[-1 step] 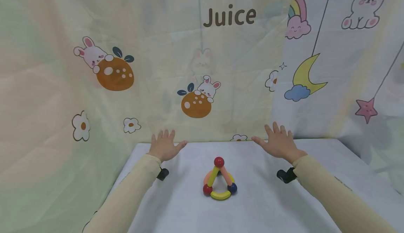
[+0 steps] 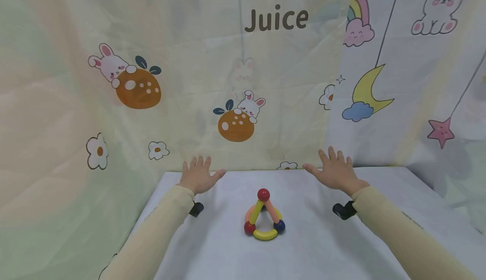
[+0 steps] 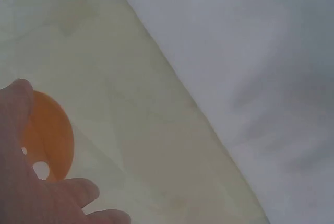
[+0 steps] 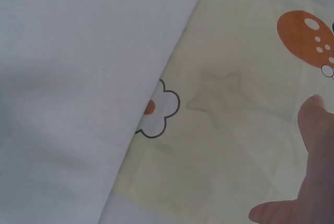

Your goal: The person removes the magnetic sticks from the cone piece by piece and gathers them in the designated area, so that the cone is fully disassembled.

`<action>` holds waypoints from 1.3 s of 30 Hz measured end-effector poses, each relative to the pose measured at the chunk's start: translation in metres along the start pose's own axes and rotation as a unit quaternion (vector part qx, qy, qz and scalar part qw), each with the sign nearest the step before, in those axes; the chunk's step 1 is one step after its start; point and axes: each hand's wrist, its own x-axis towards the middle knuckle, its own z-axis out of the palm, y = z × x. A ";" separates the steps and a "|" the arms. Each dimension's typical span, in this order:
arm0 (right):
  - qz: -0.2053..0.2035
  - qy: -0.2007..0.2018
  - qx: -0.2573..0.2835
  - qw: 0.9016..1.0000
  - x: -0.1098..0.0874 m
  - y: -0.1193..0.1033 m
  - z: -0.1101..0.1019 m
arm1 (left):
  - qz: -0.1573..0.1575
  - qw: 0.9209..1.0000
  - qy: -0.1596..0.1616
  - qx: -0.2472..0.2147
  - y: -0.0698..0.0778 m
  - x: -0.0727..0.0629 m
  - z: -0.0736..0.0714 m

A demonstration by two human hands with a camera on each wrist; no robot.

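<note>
A small pyramid of magnetic sticks and balls (image 2: pixel 256 212) stands on the white table. A red ball (image 2: pixel 263 194) tops it, with a straight yellow stick and a pink one sloping down to a red ball and a dark blue ball (image 2: pixel 279 226). Curved yellow and pink pieces link its base. To its left, my left hand (image 2: pixel 198 178) is held above the table with fingers spread and nothing in it. My right hand (image 2: pixel 334 173) hovers likewise on the right side, thumb pointing inward. Both wrist views catch only fingers and the cloth beyond them.
The white tabletop (image 2: pixel 228 254) runs back to a printed cloth curtain (image 2: pixel 190 82) with bunnies, oranges and flowers. More curtain hangs close along the left side and at the right. A dark wrist camera (image 2: pixel 344 211) hangs under the right sleeve, another (image 2: pixel 196 209) under the left.
</note>
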 end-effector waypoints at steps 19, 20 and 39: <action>-0.022 0.030 -0.004 0.999 -0.026 -0.023 0.021 | 0.022 0.998 0.048 -0.045 0.013 -0.033 0.027; -0.025 0.026 -0.001 0.999 -0.032 -0.027 0.027 | 0.020 0.997 0.047 -0.063 0.017 -0.039 0.031; -0.016 -0.087 0.253 0.963 -0.089 -0.099 0.145 | 0.043 0.938 0.008 -0.343 0.061 -0.099 0.135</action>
